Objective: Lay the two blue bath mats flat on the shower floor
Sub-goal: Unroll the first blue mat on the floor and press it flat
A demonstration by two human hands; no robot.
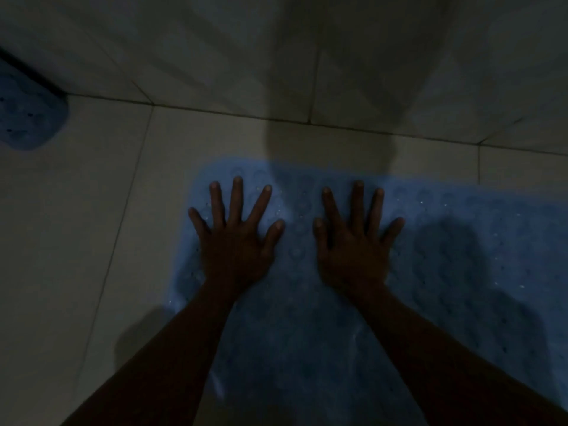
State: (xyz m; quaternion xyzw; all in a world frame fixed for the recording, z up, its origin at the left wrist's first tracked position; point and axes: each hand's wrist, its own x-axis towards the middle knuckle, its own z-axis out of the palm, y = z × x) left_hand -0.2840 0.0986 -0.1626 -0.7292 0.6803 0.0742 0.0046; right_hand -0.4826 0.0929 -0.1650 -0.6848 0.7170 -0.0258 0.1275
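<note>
Very dim, soft, grainy view; dark shadows across floor [92, 210], edges curved.

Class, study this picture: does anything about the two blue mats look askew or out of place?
Nothing stands out. The near mat lies flat under the left hand and right hand. Only a corner of the far mat shows, by the wall, too dim to judge.

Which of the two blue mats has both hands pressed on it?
The big mat in the middle, under the left hand and right hand. The other mat lies untouched at the far left.
</note>
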